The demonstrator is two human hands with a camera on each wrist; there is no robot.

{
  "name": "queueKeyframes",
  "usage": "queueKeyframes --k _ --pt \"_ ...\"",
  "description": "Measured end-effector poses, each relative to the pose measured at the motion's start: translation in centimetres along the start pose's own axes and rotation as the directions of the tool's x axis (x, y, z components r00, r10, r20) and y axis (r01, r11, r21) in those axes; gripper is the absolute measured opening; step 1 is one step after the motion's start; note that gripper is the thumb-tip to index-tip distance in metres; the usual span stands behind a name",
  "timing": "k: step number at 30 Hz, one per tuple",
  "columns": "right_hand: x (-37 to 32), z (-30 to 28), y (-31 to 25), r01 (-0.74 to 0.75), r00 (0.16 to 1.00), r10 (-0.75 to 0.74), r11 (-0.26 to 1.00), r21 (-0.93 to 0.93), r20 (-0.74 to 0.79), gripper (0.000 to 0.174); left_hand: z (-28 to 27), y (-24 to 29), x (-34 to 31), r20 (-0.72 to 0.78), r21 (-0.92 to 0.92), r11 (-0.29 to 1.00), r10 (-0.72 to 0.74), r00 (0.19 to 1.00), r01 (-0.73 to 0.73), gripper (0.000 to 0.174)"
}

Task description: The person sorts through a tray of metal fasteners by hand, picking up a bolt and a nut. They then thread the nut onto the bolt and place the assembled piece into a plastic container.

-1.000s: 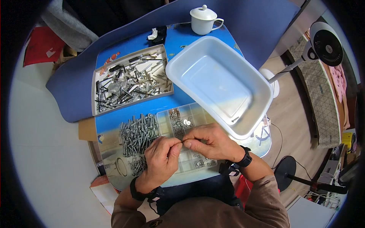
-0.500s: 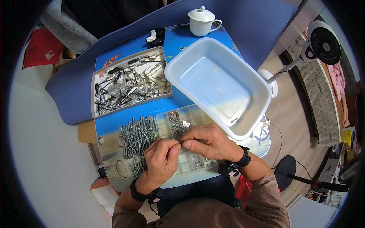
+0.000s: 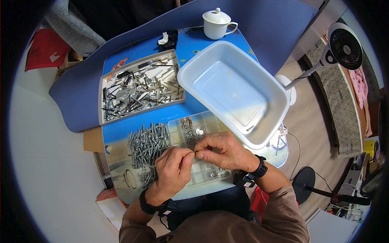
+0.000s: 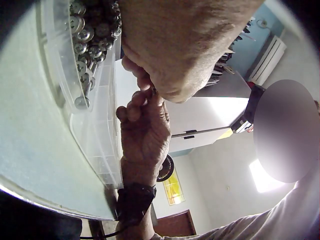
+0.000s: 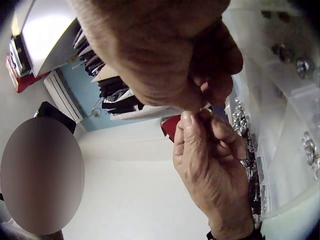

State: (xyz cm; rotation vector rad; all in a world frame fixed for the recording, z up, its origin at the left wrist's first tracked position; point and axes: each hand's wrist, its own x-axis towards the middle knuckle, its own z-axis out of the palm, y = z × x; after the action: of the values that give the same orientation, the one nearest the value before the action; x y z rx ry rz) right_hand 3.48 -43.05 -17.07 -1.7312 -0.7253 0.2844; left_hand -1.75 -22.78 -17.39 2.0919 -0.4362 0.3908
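Both hands meet fingertip to fingertip over a clear compartment box [image 3: 197, 175]. My left hand [image 3: 173, 165] pinches a tiny dark piece [image 3: 195, 152] between thumb and curled forefinger. From the other side, my right hand [image 3: 223, 151] pinches it too, thumb under the bent forefinger. Fingers hide most of the piece, so I cannot tell its kind. Washers and nuts [image 3: 189, 133] fill some of the box's compartments. Left of the box lies a dense heap of silver screws and bolts [image 3: 146, 146], partly behind the left hand.
A pale blue plastic basin [image 3: 183, 77] overlaps the box's far right corner, with one small screw [image 3: 250, 128] inside. Behind the heap, a shallow cardboard tray [image 3: 142, 111] holds mixed hardware. A lidded white mug [image 3: 216, 27] stands at the back; a fan [image 3: 345, 46] is at right.
The hands keep the same pinch at the same spot, with only slight finger movement. The whole head view shifts a little.
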Motion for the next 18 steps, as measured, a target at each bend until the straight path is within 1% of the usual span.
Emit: queueKeyframes --k 4,13,15,16,18 --pt "-0.03 0.00 -0.01 -0.011 1.000 0.011 1.000 -0.002 -0.004 0.013 0.01 -0.04 -0.03 0.010 0.012 1.000 -0.004 1.000 0.003 0.008" --pt "-0.05 0.09 0.25 0.047 0.999 -0.047 0.998 -0.041 -0.017 0.014 0.06 -0.26 -0.13 0.021 0.019 1.000 -0.013 1.000 0.012 0.008" --pt "-0.10 -0.01 -0.06 -0.028 1.000 0.028 1.000 -0.008 0.002 0.015 0.08 -0.27 -0.15 0.019 0.021 1.000 -0.009 1.000 0.008 0.008" --pt "-0.06 -0.03 -0.11 -0.029 1.000 0.029 1.000 -0.007 0.002 0.015 0.09 -0.27 -0.16 0.014 0.016 1.000 -0.008 1.000 0.007 0.008" --pt "0.09 -0.09 -0.13 0.041 0.999 -0.041 0.999 -0.018 0.010 0.016 0.10 -0.25 -0.15 0.008 0.012 1.000 -0.007 1.000 0.007 0.008"
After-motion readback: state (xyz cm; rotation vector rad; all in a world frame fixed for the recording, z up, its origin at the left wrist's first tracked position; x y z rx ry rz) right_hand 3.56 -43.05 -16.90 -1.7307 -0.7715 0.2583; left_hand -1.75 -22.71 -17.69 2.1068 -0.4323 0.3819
